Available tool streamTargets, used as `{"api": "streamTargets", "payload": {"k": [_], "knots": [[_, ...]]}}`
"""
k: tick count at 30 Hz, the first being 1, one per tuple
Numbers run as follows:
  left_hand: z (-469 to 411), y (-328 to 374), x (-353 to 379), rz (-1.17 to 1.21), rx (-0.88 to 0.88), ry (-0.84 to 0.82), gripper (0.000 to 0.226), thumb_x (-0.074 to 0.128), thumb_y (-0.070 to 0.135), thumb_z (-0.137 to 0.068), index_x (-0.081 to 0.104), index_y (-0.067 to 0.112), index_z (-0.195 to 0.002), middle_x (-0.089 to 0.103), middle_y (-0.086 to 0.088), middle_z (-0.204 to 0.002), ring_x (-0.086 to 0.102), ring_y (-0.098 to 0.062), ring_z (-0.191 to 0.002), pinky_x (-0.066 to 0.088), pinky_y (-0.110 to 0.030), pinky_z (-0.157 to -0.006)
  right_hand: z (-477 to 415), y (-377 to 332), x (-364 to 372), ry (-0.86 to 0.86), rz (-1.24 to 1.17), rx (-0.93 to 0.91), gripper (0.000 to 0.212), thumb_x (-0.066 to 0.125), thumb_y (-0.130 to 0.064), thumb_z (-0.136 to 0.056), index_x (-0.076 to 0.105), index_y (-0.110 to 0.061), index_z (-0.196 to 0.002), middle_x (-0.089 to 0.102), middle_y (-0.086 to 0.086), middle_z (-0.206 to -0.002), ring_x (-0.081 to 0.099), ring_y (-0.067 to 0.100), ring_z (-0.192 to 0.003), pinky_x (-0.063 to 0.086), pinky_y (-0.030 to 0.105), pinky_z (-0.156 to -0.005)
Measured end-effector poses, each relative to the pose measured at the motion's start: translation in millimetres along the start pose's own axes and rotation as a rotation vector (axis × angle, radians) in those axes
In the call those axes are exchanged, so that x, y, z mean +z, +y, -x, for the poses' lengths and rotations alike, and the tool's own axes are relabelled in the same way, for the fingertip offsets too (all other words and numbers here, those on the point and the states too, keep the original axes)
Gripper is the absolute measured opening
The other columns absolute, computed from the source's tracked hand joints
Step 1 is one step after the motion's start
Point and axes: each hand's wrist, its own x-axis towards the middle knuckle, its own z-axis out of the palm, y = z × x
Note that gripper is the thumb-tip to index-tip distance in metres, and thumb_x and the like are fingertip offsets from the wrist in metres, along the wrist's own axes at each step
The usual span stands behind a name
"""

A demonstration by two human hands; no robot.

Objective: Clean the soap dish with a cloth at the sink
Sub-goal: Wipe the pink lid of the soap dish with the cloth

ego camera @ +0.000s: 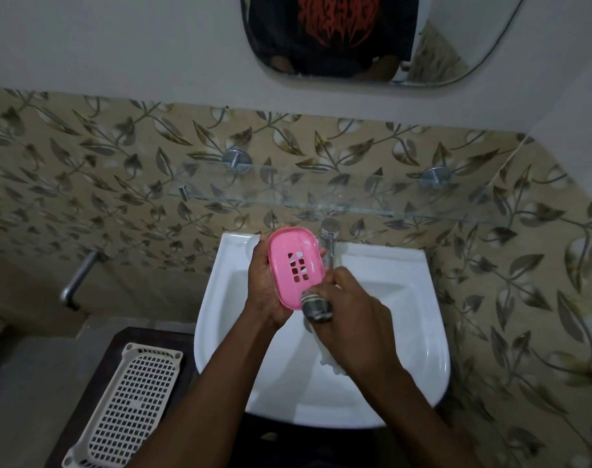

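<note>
A pink soap dish [293, 261] with square drain holes is held above the white sink [419, 319], tilted toward me. My left hand [266, 292] grips it from beneath and along its left edge. My right hand [348, 315] is closed on a cloth [316, 305]: a grey striped bunch presses against the dish's lower right corner, and a white part hangs under the hand. The chrome tap [330, 244] stands just behind the dish, partly hidden by it.
A glass shelf [321, 201] on two metal brackets runs along the leaf-patterned tiles above the sink. A cream perforated basket [129, 407] lies on a dark surface at the lower left. A metal pipe [78, 278] juts from the left wall. A mirror [456, 45] hangs above.
</note>
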Motion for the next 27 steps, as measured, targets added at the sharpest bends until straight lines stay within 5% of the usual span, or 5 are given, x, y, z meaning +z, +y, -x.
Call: {"api": "streamTargets", "payload": {"k": [7, 11, 15, 22, 27], "knots": [[-1, -3, -2, -0.096, -0.038, -0.036, 0.066, 0.031, 0.064, -0.090, 0.064, 0.012, -0.113, 0.074, -0.014, -0.095, 0.072, -0.028, -0.078, 0.059, -0.038, -0.072, -14, 12, -11, 0.092, 0.043, 0.160, 0.017, 0.065, -0.042, -0.089, 0.067, -0.026, -0.093, 0.057, -0.009, -0.099, 0.054, 0.009, -0.068, 0.030, 0.012, -0.052], [-1, -1, 0, -0.072, -0.018, -0.016, 0.069, 0.043, 0.064, -0.077, 0.063, 0.011, -0.116, 0.072, -0.015, -0.103, 0.069, -0.033, -0.090, 0.056, -0.043, -0.080, 0, 4, -4, -0.036, 0.039, 0.034, 0.021, 0.067, -0.040, -0.088, 0.067, -0.028, -0.105, 0.058, -0.010, -0.108, 0.065, 0.013, -0.085, 0.051, 0.023, -0.070], [0, -6, 0, -0.158, -0.043, 0.009, 0.063, 0.023, 0.061, -0.096, 0.063, 0.013, -0.106, 0.074, -0.011, -0.086, 0.071, -0.024, -0.071, 0.058, -0.036, -0.067, -20, 12, -14, 0.077, 0.084, 0.096, 0.014, 0.072, -0.034, -0.086, 0.069, -0.026, -0.097, 0.062, -0.007, -0.098, 0.054, 0.008, -0.068, 0.033, 0.014, -0.054], [-2, 0, -1, -0.167, -0.053, -0.012, 0.064, 0.019, 0.057, -0.099, 0.061, 0.010, -0.105, 0.075, -0.011, -0.076, 0.073, -0.023, -0.060, 0.058, -0.032, -0.052, -9, 6, -16, -0.053, 0.227, -0.065, 0.022, 0.072, -0.032, -0.085, 0.070, -0.032, -0.107, 0.061, -0.009, -0.108, 0.067, 0.015, -0.084, 0.043, 0.022, -0.063], [3, -10, 4, -0.226, -0.062, 0.005, 0.058, 0.021, 0.058, -0.098, 0.062, 0.016, -0.101, 0.074, -0.007, -0.072, 0.062, -0.025, -0.077, 0.048, -0.036, -0.071, -42, 13, -18, 0.075, 0.267, -0.036, 0.023, 0.078, -0.033, -0.080, 0.072, -0.028, -0.101, 0.062, -0.006, -0.099, 0.064, 0.015, -0.074, 0.035, 0.021, -0.056]]}}
